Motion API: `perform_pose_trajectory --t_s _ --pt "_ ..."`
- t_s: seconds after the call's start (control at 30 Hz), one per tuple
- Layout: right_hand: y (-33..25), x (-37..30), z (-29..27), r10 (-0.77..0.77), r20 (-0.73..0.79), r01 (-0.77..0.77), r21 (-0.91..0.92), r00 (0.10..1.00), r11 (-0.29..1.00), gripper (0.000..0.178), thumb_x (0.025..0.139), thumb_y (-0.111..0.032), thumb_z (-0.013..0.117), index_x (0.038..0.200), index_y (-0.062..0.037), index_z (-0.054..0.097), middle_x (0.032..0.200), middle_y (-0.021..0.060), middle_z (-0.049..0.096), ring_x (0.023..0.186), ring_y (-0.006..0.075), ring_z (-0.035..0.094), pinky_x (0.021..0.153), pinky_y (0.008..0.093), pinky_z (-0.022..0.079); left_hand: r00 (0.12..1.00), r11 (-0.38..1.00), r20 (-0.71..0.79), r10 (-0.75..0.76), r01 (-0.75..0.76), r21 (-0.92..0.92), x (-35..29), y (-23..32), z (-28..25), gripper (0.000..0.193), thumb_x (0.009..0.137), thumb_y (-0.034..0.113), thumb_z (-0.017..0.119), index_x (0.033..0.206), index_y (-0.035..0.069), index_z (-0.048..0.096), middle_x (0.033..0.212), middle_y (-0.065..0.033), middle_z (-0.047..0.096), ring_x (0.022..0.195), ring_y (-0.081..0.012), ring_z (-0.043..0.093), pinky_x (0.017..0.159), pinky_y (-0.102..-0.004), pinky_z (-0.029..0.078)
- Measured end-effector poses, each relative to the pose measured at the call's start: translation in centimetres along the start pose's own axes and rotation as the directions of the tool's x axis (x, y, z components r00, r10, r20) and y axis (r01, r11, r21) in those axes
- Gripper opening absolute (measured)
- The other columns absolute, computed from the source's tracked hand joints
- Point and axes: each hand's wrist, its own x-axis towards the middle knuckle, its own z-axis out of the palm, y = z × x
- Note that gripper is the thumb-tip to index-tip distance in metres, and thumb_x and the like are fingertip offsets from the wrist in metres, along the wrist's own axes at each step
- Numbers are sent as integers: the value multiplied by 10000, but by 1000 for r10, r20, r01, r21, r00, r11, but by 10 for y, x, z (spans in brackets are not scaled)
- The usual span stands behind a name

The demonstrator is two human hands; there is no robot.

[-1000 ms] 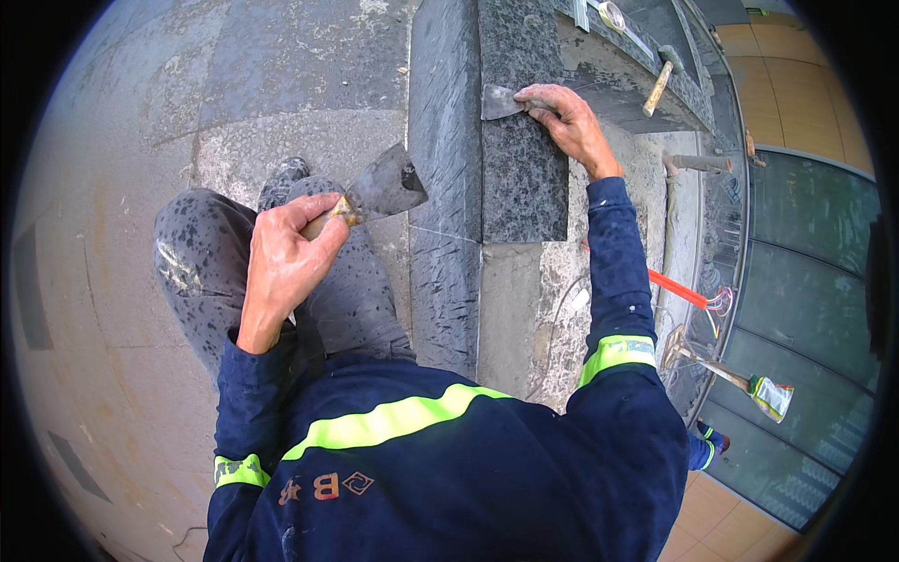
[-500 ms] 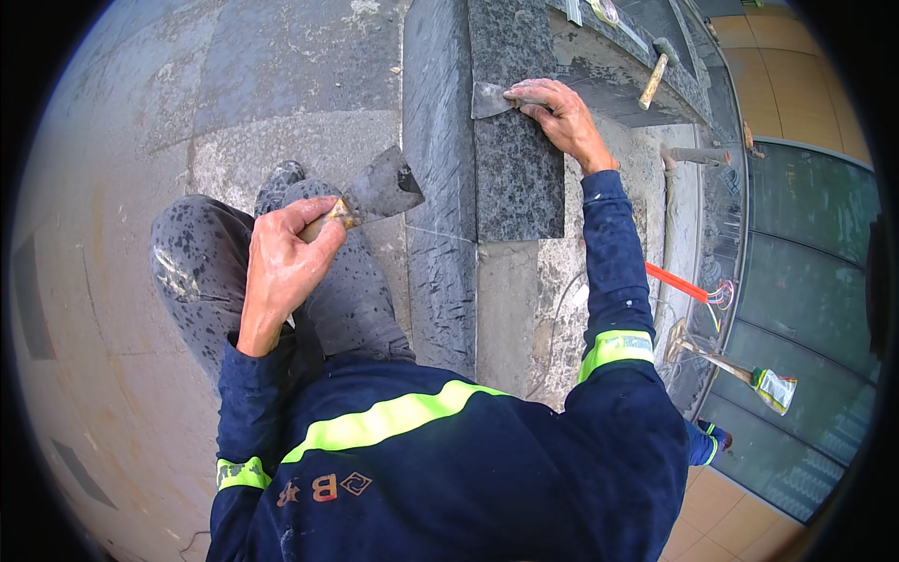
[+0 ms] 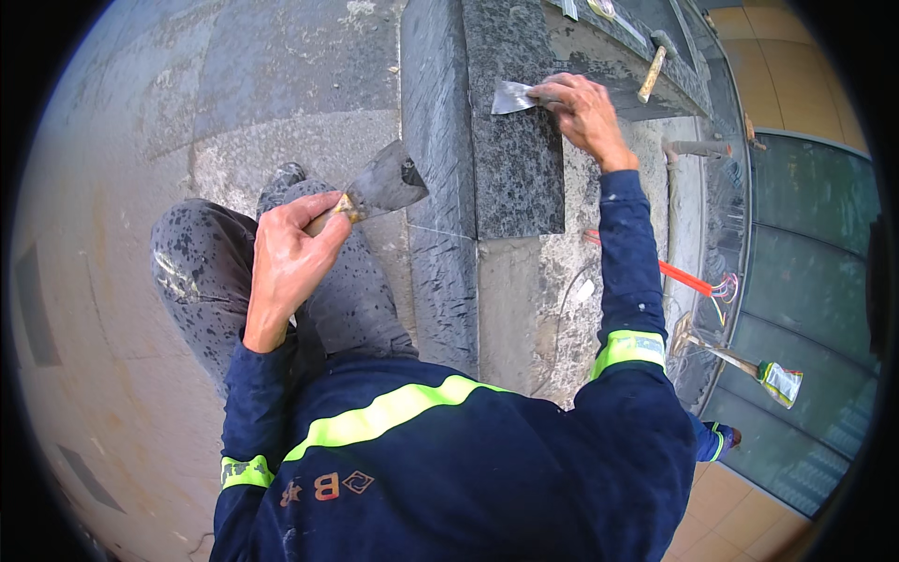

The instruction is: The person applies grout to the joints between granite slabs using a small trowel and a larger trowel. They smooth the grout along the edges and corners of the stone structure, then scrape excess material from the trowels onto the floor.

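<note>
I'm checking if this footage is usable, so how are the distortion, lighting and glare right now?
Head view: strong fisheye bend, with black corners and the glass panels curving near the right rim; head view: soft light, no hard-edged shadows apparent; head view: the scraper blade in the right hand shines pale, while the grey blade in the left hand looks duller.

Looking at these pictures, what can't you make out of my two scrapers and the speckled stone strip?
Right scraper, head view: its grip end, mostly covered by the right hand.
Left scraper, head view: its back end, enclosed by the left hand.
Speckled stone strip, head view: its far end, cut off by the picture's top edge.
</note>
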Motion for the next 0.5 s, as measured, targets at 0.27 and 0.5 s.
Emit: perform_pose_trajectory --t_s 0.27,0.5 --pt "-87 -40 -58 -118 -128 154 323 985 934 465 928 24 756 1299 -239 853 1308 19 793 1284 280 694 1094 439 493 1000 988 28 -3 -1 157 22 22 24 477 892 359 699 1206 37 860 790 -232 747 753 -358 781 779 -443 607" --pt "-112 -39 -62 -129 -101 148 208 987 967 480 935 1 705 1292 -286 848 1341 -24 766 1277 254 671 1044 462 471 998 987 23 66 -69 142 25 28 29 482 882 353 698 1195 28 867 780 -224 757 748 -372 785 773 -455 610"
